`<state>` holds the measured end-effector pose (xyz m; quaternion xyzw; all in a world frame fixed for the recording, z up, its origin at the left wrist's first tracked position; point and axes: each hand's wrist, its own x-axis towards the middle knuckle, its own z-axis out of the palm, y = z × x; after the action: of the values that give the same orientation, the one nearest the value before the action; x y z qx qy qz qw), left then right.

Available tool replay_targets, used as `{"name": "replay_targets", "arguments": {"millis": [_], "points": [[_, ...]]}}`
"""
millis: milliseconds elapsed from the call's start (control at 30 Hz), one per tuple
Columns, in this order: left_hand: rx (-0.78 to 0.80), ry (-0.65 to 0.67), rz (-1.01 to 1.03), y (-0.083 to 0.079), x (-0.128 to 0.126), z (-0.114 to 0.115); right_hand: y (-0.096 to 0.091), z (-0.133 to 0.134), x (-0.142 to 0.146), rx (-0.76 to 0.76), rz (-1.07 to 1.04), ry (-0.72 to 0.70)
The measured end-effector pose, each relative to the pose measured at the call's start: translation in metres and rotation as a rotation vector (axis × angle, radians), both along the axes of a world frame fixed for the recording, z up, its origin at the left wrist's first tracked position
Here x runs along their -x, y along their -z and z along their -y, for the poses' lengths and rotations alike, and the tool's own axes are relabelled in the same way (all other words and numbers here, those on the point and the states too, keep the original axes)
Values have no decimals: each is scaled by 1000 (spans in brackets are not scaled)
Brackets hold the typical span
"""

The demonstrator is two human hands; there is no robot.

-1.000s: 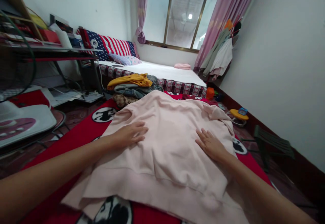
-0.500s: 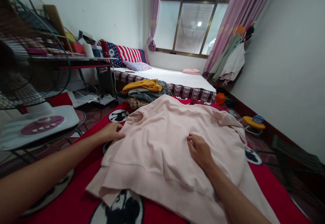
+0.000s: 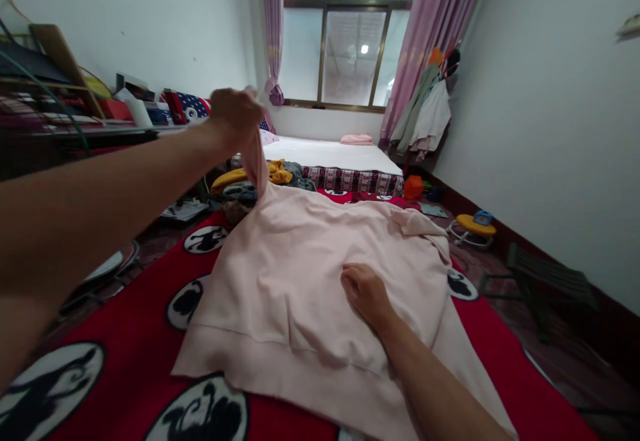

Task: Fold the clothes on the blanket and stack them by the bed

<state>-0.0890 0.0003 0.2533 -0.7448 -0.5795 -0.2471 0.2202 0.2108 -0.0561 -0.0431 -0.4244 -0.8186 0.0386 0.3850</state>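
Observation:
A pale pink sweatshirt (image 3: 300, 261) lies spread over a red blanket (image 3: 135, 334) with black-and-white round prints, its ribbed hem toward me. My left hand (image 3: 235, 117) is raised at the far left, closed around the left sleeve of the sweatshirt, which it pulls upward into a narrow band. On the middle of the garment rests my right hand (image 3: 365, 291), its fingers curled in and no fabric visibly gathered in them. The other sleeve's upper part lies folded at the far right of the garment.
Behind the sweatshirt sits a pile of clothes (image 3: 280, 173). Farther back is a bed (image 3: 320, 152) under the window. A cluttered desk (image 3: 150, 131) stands left. On the right are a yellow stool (image 3: 473, 224) and a dark folding stool (image 3: 545, 274).
My left hand has gone from the garment's left edge up and away, lifting the sleeve. My right hand stays on the sweatshirt. The view has turned, shifting the scene leftward.

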Motion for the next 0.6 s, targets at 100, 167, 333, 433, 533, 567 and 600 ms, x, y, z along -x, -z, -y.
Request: {"name": "replay_targets", "arguments": {"millis": [100,167,333,433,533,567,600], "points": [[-175,215,-176,28,-71,-4,-9,12,2,-24,69,-155],[-154,544,-299,68,-107,4,-14,17,2,-28,121,-227],[107,705,-295,177,-96,54,-18,21,3,-15,153,-219],[240,461,-157,211,-41,81,-16,20,4,9,145,-186],[402,126,-39,223,13,101,-11,15,6,36,121,-110],[476,30,2,224,27,107,-10,12,6,47,107,-75],[559,-49,44,226,39,113,-8,8,7,58,92,-33]]}}
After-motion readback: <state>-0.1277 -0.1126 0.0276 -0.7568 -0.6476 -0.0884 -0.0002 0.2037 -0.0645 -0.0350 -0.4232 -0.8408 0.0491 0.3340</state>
